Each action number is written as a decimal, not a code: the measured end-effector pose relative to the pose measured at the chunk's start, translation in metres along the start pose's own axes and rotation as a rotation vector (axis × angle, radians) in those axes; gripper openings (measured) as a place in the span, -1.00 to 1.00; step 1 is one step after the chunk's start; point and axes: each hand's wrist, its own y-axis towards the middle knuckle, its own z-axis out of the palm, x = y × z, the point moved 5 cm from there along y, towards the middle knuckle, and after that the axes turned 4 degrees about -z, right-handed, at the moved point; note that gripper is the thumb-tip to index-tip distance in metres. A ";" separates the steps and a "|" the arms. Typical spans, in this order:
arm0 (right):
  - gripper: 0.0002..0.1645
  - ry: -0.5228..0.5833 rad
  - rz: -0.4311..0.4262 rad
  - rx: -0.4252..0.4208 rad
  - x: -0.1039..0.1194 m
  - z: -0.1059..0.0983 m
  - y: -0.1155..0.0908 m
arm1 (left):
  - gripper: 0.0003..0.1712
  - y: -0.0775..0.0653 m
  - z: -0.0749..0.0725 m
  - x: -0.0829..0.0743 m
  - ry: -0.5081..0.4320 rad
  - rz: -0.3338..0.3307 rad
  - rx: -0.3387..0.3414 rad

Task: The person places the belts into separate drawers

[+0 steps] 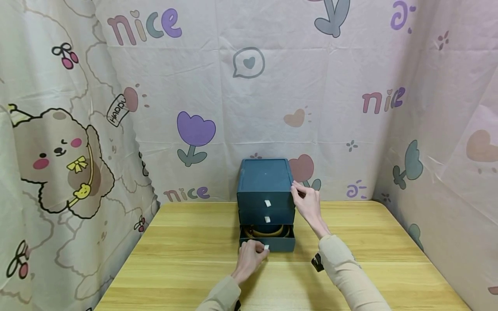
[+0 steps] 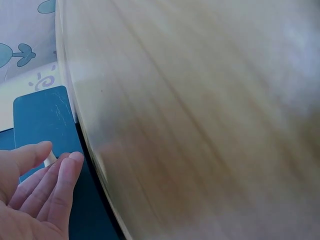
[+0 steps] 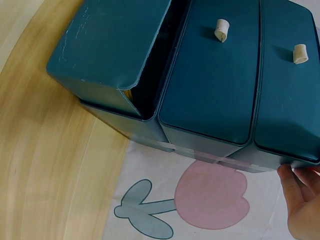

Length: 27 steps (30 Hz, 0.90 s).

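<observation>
A dark teal box of three stacked drawers (image 1: 265,175) stands on the table against the back cloth. Its bottom drawer (image 1: 282,245) is pulled partly out, and a yellowish curved item (image 1: 268,234) shows inside; its kind is hard to make out. My left hand (image 1: 250,260) pinches the white pull tab (image 2: 50,159) on that drawer's front between thumb and fingers. At the box's upper right edge, my right hand (image 1: 309,203) touches the side with its fingertips (image 3: 285,169). The upper drawers (image 3: 212,75) are closed.
The wooden table (image 1: 186,255) extends on both sides and in front of the box. Patterned cloth (image 1: 249,99) hangs behind and at both sides. A black strap piece (image 1: 317,262) hangs by the right sleeve.
</observation>
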 end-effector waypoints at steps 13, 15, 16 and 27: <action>-0.67 0.020 0.011 0.014 -0.002 0.000 0.000 | -0.91 0.004 0.004 0.003 -0.048 -0.027 0.001; -0.67 0.019 0.014 0.015 -0.003 0.000 0.000 | -0.91 0.005 0.004 0.003 -0.062 -0.034 0.005; -0.67 0.020 0.015 0.015 -0.003 0.000 0.000 | -0.91 0.005 0.004 0.003 -0.069 -0.037 0.006; -0.67 0.019 0.015 0.007 -0.003 0.001 0.000 | -0.90 0.012 0.006 0.005 -0.070 -0.057 -0.019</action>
